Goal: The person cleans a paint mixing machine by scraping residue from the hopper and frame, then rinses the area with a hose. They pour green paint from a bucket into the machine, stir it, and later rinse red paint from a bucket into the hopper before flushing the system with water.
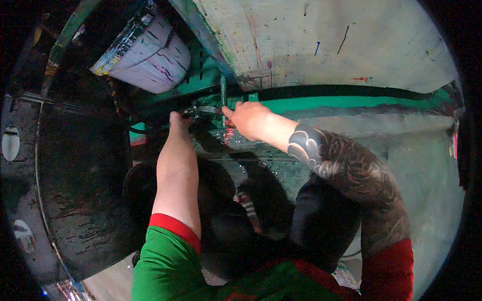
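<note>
My right hand (249,120) is closed, fingers curled at the end of a slim grey metal bar (208,109) that looks like a wrench handle. A threaded metal rod (223,93) stands upright right beside those fingertips. My left hand (181,118) reaches in at the bar's other end, next to a dark fitting. Shadow hides most of its fingers, so its grip is unclear. Both hands work low against a green machine frame (311,104). Below them, reddish and wet-looking spots mark the grey-green surface.
A paint-streaked white bucket (150,55) hangs tilted above my left hand. A large pale panel (326,45), spattered with paint, slopes over the right side. To the left stands a dark panel (85,190) with a hose (40,165) along it. My dark-clothed knees are below.
</note>
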`<act>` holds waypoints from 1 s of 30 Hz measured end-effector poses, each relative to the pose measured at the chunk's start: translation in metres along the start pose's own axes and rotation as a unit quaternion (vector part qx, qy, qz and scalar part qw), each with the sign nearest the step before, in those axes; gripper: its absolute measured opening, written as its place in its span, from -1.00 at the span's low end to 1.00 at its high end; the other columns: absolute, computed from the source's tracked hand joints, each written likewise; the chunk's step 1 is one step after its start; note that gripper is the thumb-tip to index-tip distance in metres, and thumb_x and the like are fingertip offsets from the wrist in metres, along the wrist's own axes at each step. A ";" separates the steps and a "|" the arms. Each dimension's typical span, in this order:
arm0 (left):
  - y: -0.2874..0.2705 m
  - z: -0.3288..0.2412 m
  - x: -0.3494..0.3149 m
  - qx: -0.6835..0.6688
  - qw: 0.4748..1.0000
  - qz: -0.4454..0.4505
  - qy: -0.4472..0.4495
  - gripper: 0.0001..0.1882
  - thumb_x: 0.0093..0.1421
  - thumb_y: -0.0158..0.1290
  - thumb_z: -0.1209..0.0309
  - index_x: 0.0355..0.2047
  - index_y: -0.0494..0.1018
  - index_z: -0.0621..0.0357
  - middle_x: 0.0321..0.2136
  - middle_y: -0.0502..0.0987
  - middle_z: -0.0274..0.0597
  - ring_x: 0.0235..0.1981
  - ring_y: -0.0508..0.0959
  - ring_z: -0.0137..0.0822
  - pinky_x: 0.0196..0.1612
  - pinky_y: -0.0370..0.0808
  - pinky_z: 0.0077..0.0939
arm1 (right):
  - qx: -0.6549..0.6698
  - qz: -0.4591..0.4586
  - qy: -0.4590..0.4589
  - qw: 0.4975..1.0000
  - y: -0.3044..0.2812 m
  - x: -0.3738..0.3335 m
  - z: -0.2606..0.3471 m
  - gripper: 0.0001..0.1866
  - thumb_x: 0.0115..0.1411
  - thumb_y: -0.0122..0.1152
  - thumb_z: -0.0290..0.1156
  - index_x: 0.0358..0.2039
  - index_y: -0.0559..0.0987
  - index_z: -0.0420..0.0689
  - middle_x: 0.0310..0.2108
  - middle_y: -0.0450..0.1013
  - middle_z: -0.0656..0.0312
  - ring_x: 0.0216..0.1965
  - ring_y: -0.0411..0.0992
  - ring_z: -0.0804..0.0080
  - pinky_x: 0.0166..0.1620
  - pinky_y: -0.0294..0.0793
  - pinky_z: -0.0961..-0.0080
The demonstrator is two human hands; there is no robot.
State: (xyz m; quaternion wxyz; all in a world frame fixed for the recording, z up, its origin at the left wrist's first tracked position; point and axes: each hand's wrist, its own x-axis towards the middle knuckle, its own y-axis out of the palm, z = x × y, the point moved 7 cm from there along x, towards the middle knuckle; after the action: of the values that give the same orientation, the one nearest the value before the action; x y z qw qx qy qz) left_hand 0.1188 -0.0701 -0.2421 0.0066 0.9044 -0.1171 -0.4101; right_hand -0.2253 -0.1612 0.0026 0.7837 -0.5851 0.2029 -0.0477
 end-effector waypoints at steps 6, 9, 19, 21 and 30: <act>-0.003 -0.001 0.001 -0.003 1.000 -0.006 0.003 -0.45 0.36 -0.26 0.02 0.07 0.41 0.21 -0.04 0.51 -0.01 -0.08 0.46 -0.04 0.16 0.33 0.28 | -0.006 0.025 0.014 1.000 -0.002 -0.003 0.000 -0.27 0.27 0.05 -0.48 0.45 0.17 0.03 0.04 0.44 -0.13 -0.04 0.54 -0.04 -0.05 0.60 0.13; -0.002 -0.002 0.002 -0.002 1.000 -0.007 0.002 -0.46 0.36 -0.26 0.03 0.07 0.41 0.20 -0.04 0.50 -0.02 -0.09 0.46 -0.05 0.15 0.33 0.27 | -0.007 0.027 0.010 1.000 -0.003 -0.003 0.000 -0.28 0.27 0.05 -0.48 0.45 0.17 0.03 0.06 0.43 -0.13 -0.02 0.54 -0.04 -0.05 0.60 0.13; 0.000 -0.006 0.006 0.001 1.000 -0.011 0.003 -0.49 0.36 -0.27 0.07 0.06 0.41 0.19 -0.05 0.50 -0.03 -0.13 0.47 -0.07 0.14 0.35 0.25 | -0.017 0.021 0.002 1.000 -0.002 -0.001 0.001 -0.34 0.32 0.14 -0.25 0.40 0.25 -0.07 0.00 0.50 -0.07 0.00 0.54 0.01 -0.02 0.59 0.15; 0.000 -0.007 0.006 0.000 1.000 -0.012 0.003 -0.49 0.36 -0.27 0.08 0.06 0.41 0.19 -0.05 0.50 -0.03 -0.14 0.47 -0.08 0.14 0.35 0.24 | -0.024 0.033 0.001 0.999 -0.001 0.000 0.001 -0.35 0.34 0.13 -0.23 0.40 0.25 -0.07 -0.02 0.52 -0.06 0.00 0.55 0.01 -0.02 0.59 0.15; 0.002 -0.009 0.009 0.001 1.000 -0.012 0.003 -0.52 0.36 -0.27 0.11 0.05 0.41 0.18 -0.06 0.50 -0.05 -0.18 0.48 -0.10 0.13 0.36 0.22 | -0.023 0.067 -0.006 0.997 0.003 -0.002 0.007 -0.14 0.14 0.23 -0.51 0.46 0.15 -0.01 0.09 0.43 -0.14 -0.01 0.54 -0.05 -0.01 0.59 0.17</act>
State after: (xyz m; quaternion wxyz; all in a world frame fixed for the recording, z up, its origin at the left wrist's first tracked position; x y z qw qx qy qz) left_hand 0.1310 -0.0751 -0.2422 0.0006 0.9069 -0.1067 -0.4077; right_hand -0.2246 -0.1533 0.0019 0.7724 -0.5885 0.2386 0.0133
